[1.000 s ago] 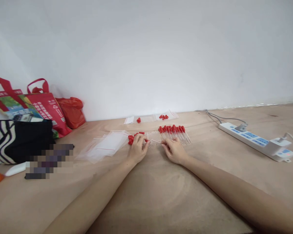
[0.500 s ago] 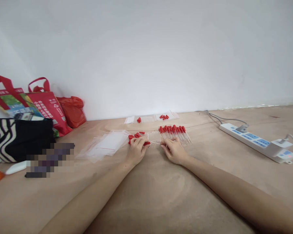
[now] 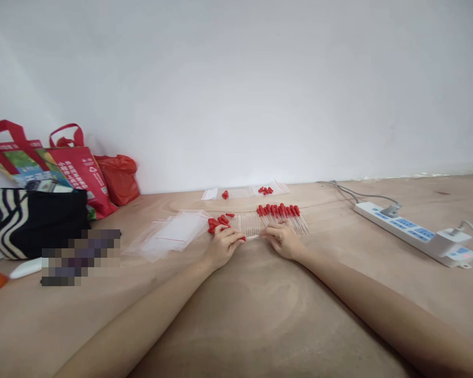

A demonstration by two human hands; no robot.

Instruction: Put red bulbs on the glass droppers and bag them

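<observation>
My left hand (image 3: 222, 248) is closed in a pinch on a red rubber bulb (image 3: 243, 239). A thin glass tube (image 3: 253, 237) spans the gap from that bulb to my right hand (image 3: 284, 240), whose fingers are closed on its other end. How deep the tube sits in the bulb cannot be made out. Loose red bulbs (image 3: 217, 223) are heaped just beyond my left fingers. Between and behind the hands lies a row of bare glass tubes (image 3: 246, 222). Several glass droppers with red bulbs (image 3: 278, 210) lie side by side past my right hand, partly hidden by it.
Clear plastic bags (image 3: 177, 235) are spread at the left. Near the wall are more tubes and bulbs on a plastic bag (image 3: 280, 187). A power strip (image 3: 408, 228) with cables is at the right. Shopping bags (image 3: 81, 176) and a black striped bag (image 3: 51, 220) stand at the left.
The bulb and tube between my hands have come slightly toward me, with my left hand lower and clear of the bulb heap. My right hand has barely moved.
</observation>
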